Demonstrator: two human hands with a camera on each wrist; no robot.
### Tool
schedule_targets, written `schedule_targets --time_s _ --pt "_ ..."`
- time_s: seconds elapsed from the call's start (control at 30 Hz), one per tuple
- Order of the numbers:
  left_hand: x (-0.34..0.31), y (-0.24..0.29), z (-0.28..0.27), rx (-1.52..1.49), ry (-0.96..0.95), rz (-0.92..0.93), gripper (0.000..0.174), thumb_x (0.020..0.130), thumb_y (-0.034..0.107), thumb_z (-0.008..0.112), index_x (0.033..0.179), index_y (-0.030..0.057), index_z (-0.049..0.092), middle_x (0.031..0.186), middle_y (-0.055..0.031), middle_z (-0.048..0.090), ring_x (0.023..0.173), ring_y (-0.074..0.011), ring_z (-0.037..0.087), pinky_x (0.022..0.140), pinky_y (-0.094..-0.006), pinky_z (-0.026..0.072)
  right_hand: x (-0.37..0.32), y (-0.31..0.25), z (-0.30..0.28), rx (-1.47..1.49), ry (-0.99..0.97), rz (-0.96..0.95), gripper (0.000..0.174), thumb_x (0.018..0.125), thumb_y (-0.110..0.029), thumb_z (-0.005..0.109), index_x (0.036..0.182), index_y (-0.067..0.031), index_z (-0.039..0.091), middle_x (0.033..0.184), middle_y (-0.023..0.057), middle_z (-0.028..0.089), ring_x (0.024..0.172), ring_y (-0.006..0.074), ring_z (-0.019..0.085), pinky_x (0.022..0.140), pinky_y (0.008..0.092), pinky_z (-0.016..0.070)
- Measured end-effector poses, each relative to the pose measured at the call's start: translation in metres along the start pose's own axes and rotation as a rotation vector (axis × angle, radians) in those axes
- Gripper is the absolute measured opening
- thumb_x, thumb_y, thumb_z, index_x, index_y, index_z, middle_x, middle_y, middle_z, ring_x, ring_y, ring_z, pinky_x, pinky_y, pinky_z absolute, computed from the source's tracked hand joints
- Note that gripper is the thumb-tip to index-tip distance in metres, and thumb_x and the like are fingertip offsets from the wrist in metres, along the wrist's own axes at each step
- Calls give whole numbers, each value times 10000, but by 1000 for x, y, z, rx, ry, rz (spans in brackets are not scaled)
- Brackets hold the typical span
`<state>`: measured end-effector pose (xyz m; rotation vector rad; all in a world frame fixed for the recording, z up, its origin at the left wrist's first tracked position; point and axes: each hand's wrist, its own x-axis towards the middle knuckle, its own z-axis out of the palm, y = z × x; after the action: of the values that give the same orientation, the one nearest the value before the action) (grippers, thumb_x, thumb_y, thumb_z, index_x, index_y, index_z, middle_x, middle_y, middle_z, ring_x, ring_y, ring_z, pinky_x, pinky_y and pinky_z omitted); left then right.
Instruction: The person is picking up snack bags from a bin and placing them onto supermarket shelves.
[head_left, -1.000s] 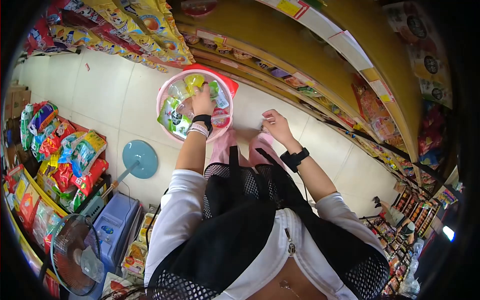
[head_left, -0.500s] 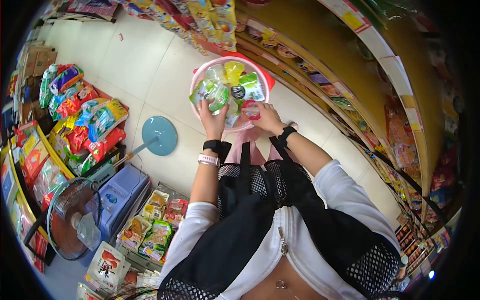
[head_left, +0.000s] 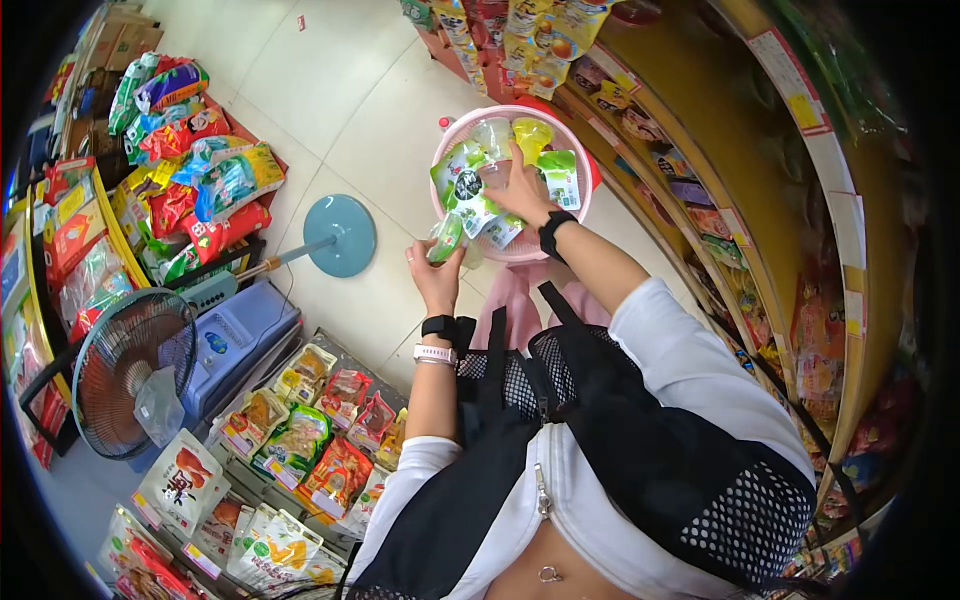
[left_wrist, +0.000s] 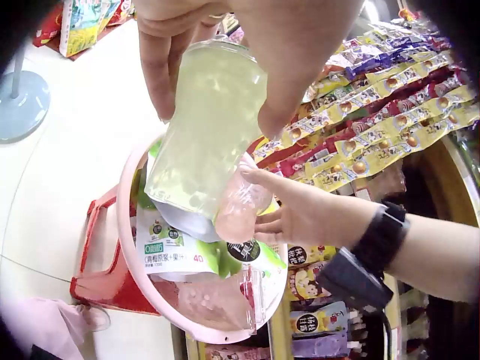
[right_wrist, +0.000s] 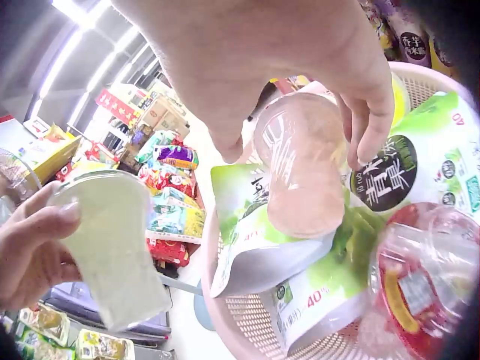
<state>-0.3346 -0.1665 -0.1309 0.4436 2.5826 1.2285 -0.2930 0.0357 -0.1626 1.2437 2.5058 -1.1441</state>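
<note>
My left hand [head_left: 435,280] grips a clear plastic cup of pale green jelly drink [left_wrist: 206,124], tilted, just outside the near left rim of a pink basket [right_wrist: 236,319]. Over the basket, my right hand [head_left: 525,195] has its thumb and fingers around a clear, waisted cup with pale pink contents [right_wrist: 307,169]. Beneath that cup lie green and white pouches [right_wrist: 409,172] with fruit pictures. A red-labelled clear cup [right_wrist: 412,289] rests near them. Toward the far side of the basket sits a yellow cup [head_left: 532,135].
A red stool [left_wrist: 105,240] is under the basket. Snack shelves [head_left: 700,190] run along the right. Left of the basket stand a round blue-grey base [head_left: 340,237] with a pole, a fan [head_left: 130,370] and heaped bags [head_left: 235,185]. Packaged foods [head_left: 335,470] lie at near left.
My left hand was deep in the basket and has drawn the pale green cup out toward the left. The right hand came from beside the basket into it. The head view has turned.
</note>
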Motion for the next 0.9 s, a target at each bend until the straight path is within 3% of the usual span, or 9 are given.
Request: schedule_targets --time_s 0.13,0.27,0.37,0.4,0.53,0.6,0.73,0.83,0.9 --pt "-13 4 -1 11 -15 15 392 627 133 767 856 -23 490 886 -106 451 735 -194 513 609 -277 474 21 7 18 135 -56 74 852 642 -263 706 1305 -100 197 972 224 569 897 373 562 747 439 465" --pt "-21 6 0 -34 -58 -63 388 624 125 768 853 -20 490 889 -106 451 747 -195 522 615 -277 485 16 39 40 248 113 -100 713 654 -224 687 1245 -96 311 911 202 593 840 371 579 739 425 466" --pt "-17 8 -2 -68 -30 -95 386 619 123 768 853 -18 494 890 -116 466 763 -205 522 635 -292 476 -3 30 15 472 113 -107 660 680 -187 673 1236 -114 324 929 220 577 871 363 568 738 403 456" --pt "-16 -4 3 38 7 18 386 612 134 769 841 -18 499 867 -123 481 773 -226 511 657 -318 457 -11 31 4 416 159 -110 644 667 -193 694 1211 -118 357 933 207 577 872 330 574 741 373 458" --pt "-7 -2 18 -7 -8 59 378 612 144 763 833 -14 500 850 -129 487 765 -236 494 633 -325 426 -47 25 -74 676 136 -100 602 639 -155 729 1139 -74 403 982 145 560 888 232 564 774 325 450" --pt "-10 -1 25 -5 -42 61 382 613 149 764 832 -13 496 846 -128 488 768 -239 501 644 -329 434 -60 29 -122 726 455 -288 574 626 -104 736 1093 -41 408 1006 109 519 922 200 535 805 312 436" --pt "5 15 36 -46 -62 71 385 614 137 757 851 -7 490 871 -128 486 772 -241 522 666 -334 453 -35 36 -210 596 910 -324 565 631 -70 732 1073 -29 381 1008 108 486 928 189 512 828 294 420" --pt "0 22 43 -99 -85 48 390 607 126 760 859 -5 493 895 -129 486 777 -240 525 669 -333 457 -2 46 -248 501 1023 -186 607 628 -95 744 1092 -36 357 1005 115 478 930 204 510 817 302 418" --pt "-7 18 46 -100 -78 66 398 602 141 770 852 -6 498 885 -128 483 781 -242 523 659 -331 457 15 42 -255 823 1052 -437 632 604 -178 795 1035 -35 356 943 110 457 877 187 482 762 329 425"
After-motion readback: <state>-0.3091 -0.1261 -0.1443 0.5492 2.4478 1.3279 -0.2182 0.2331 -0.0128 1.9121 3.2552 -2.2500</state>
